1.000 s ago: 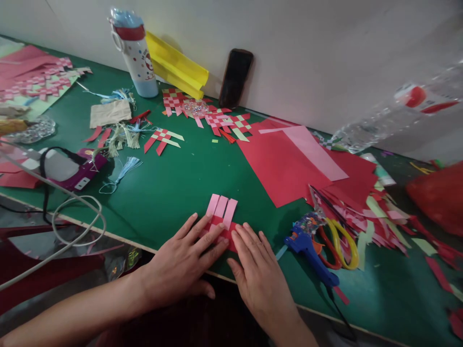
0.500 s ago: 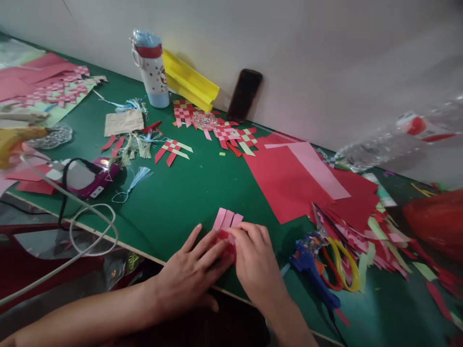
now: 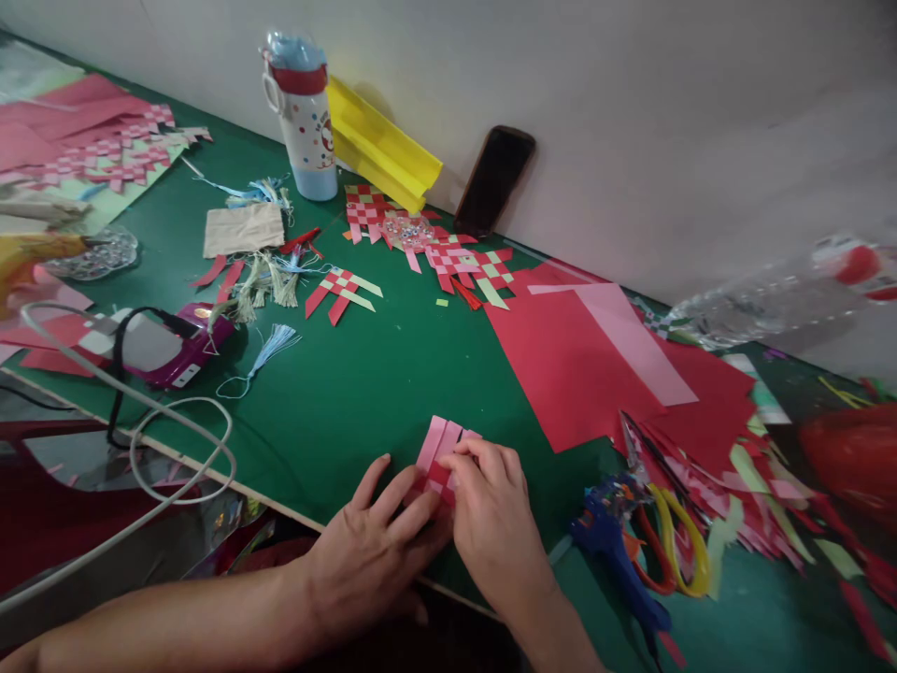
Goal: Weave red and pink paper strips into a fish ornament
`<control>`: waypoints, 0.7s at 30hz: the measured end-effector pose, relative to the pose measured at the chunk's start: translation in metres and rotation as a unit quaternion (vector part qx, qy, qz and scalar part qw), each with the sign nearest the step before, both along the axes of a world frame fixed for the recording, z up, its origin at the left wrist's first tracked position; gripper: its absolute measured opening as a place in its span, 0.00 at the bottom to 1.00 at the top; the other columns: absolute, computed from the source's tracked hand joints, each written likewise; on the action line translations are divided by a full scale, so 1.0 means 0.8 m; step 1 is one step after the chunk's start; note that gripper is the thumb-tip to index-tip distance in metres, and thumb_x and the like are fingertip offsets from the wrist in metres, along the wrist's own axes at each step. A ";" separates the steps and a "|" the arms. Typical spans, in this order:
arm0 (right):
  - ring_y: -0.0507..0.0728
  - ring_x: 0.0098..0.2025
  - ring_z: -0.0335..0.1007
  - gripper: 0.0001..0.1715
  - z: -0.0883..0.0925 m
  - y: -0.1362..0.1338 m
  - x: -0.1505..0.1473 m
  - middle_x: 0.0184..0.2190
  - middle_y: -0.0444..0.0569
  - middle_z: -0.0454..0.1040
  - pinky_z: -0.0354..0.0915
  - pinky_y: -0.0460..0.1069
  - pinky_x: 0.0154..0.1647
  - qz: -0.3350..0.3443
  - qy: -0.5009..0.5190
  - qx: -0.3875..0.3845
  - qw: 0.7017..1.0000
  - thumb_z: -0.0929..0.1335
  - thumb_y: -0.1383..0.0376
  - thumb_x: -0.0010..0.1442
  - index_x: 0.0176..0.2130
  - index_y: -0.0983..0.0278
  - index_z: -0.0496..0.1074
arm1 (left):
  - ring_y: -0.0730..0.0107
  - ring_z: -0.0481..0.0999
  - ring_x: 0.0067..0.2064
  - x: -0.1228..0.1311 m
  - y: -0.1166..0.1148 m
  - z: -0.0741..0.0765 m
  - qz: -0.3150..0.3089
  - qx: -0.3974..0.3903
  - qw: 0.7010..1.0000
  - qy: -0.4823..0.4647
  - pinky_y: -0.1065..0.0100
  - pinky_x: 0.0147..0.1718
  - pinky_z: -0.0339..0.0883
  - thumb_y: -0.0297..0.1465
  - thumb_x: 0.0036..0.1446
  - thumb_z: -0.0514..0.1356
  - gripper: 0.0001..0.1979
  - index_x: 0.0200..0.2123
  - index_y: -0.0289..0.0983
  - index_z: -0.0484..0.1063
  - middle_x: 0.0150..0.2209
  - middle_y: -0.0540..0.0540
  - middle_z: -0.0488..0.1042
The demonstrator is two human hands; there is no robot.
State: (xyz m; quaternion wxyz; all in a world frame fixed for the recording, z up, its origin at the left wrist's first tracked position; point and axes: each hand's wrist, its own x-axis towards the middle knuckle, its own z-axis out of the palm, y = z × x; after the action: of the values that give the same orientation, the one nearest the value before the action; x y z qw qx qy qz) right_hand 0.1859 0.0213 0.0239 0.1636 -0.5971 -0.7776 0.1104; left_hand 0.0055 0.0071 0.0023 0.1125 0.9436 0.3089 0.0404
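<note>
Near the table's front edge lies a small piece of woven paper strips [image 3: 435, 446], pink and red, with its pink strips pointing away from me. My left hand [image 3: 378, 537] rests on its near left part with fingers spread, pressing it against the table. From the right side, my right hand [image 3: 494, 505] pinches one of the pink strips between thumb and forefinger. The fingers of both hands hide much of the weave. Beyond it lies a finished-looking red and green woven paper fish [image 3: 341, 292].
Red paper sheets [image 3: 575, 374] lie to the right, beside scissors [image 3: 683, 551] and a blue glue gun [image 3: 617, 551]. At the back stand a water bottle [image 3: 306, 121] and a phone [image 3: 494, 180]. A purple power strip [image 3: 186, 350] with a white cable [image 3: 175, 411] sits left.
The view has shifted slightly. My right fingers have moved a little along the pink strips, and the right-hand strips are now more covered. My left hand stays on the weave.
</note>
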 end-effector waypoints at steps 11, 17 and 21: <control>0.61 0.46 0.65 0.18 0.000 -0.013 0.028 0.45 0.55 0.74 0.66 0.58 0.47 -0.014 -0.023 0.090 0.996 0.58 0.72 0.65 0.47 0.65 0.74 | 0.44 0.57 0.61 0.002 -0.002 0.000 0.016 -0.018 1.000 -0.003 0.37 0.61 0.48 0.60 0.47 0.60 0.46 0.64 0.44 0.56 0.58 0.43 0.65; 0.64 0.59 0.61 0.19 -0.016 -0.058 0.044 0.55 0.57 0.73 0.63 0.59 0.54 0.056 -0.090 0.095 0.990 0.60 0.68 0.67 0.54 0.71 0.70 | 0.44 0.57 0.61 0.002 -0.001 0.004 0.022 -0.016 1.000 0.004 0.37 0.61 0.47 0.60 0.46 0.61 0.46 0.64 0.43 0.57 0.59 0.41 0.64; 0.65 0.63 0.59 0.22 -0.027 -0.074 0.045 0.59 0.56 0.70 0.59 0.62 0.57 0.083 -0.155 0.103 0.979 0.60 0.67 0.68 0.58 0.70 0.67 | 0.45 0.58 0.61 0.003 0.000 0.007 0.017 -0.023 1.000 0.010 0.38 0.61 0.48 0.59 0.47 0.62 0.46 0.64 0.43 0.57 0.59 0.41 0.65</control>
State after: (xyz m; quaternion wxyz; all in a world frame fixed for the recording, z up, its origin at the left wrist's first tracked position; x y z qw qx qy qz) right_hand 0.2221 -0.0381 0.0024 0.0915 -0.5202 -0.8476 -0.0511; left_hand 0.0078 0.0075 0.0083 0.1301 0.9359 0.3265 0.0257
